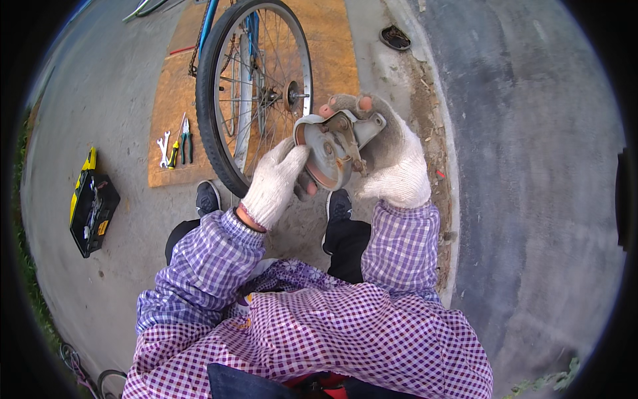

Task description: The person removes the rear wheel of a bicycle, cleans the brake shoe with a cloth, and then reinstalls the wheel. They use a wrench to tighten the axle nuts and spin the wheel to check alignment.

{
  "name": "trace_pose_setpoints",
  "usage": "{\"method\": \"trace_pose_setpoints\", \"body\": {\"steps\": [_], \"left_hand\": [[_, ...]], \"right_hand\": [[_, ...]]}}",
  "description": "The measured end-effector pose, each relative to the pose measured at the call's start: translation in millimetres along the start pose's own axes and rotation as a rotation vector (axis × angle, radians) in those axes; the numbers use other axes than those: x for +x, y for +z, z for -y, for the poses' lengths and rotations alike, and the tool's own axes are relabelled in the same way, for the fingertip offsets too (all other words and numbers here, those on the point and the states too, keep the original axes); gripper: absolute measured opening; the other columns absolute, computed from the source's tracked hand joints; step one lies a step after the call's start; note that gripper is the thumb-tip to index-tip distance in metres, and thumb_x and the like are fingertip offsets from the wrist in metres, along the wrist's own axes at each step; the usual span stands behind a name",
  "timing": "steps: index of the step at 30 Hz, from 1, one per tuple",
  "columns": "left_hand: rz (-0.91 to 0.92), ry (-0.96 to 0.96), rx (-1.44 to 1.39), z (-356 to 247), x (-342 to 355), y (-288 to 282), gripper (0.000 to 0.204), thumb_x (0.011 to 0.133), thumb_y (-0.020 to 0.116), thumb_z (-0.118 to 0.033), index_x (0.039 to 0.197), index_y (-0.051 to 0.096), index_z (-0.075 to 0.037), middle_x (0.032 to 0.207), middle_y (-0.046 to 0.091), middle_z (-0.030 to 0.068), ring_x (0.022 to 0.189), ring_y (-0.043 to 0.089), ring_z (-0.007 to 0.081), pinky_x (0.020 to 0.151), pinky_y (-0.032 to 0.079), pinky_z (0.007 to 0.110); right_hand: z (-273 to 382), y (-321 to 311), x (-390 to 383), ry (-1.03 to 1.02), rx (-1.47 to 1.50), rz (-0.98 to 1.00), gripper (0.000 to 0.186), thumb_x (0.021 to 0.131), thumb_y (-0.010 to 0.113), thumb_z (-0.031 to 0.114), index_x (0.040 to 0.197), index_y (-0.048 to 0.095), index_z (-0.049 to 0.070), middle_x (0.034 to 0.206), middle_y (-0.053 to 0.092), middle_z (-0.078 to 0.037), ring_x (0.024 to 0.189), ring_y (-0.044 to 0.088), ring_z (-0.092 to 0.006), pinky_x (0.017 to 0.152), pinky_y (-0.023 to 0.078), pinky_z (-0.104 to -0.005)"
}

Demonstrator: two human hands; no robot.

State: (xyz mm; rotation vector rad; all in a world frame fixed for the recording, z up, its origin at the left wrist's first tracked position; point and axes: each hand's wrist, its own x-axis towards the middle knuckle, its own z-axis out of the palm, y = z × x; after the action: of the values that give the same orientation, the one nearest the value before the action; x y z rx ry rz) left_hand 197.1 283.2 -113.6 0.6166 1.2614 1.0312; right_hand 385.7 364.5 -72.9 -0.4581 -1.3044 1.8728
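Observation:
I hold a worn metal brake housing (325,158), round with a bracket and rusty spots, in both hands at the middle of the view. My left hand (278,178), in a white knitted glove with bare fingertips, grips its left and lower rim. My right hand (391,156), gloved the same way, wraps round its right side, fingertips showing above the bracket. Just behind the part stands a bicycle rear wheel (222,159) with a black tyre and a hub fitting (293,94), attached to a blue frame.
An orange board (169,93) lies under the wheel, bearing wrenches (163,151), a yellow screwdriver (173,154) and pliers (187,145). An open toolbox (94,216) is at the left. A small dark dish (395,38) lies back right, beside a concrete edge. My feet are below the wheel.

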Motion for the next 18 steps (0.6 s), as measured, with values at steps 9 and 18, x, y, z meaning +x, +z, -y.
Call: {"method": "trace_pose_setpoints", "body": {"steps": [9,18], "left_hand": [[0.043,-0.006,0.008,4.6,2.4,-1.2,0.035,0.111,0.047,-0.029,0.129,0.057,0.000,0.092,0.072,0.0089,0.059,0.065,0.0119,0.052,0.051,0.024],[0.084,-0.046,0.038,-1.4,-5.7,0.7,0.039,0.110,0.048,-0.033,0.123,0.059,0.002,0.091,0.071,0.0097,0.057,0.066,0.0130,0.049,0.047,0.022]], "right_hand": [[-0.8,-2.6,1.4,-0.051,0.007,0.002,0.111,0.054,0.102,0.007,0.151,0.048,0.004,0.148,0.056,-0.018,0.138,0.056,-0.0330,0.117,0.046,-0.0520],[2.0,-4.6,7.9,-0.081,0.085,-0.103,0.103,0.057,0.102,0.010,0.145,0.048,0.008,0.141,0.059,-0.018,0.132,0.061,-0.0358,0.107,0.058,-0.0513]]}}
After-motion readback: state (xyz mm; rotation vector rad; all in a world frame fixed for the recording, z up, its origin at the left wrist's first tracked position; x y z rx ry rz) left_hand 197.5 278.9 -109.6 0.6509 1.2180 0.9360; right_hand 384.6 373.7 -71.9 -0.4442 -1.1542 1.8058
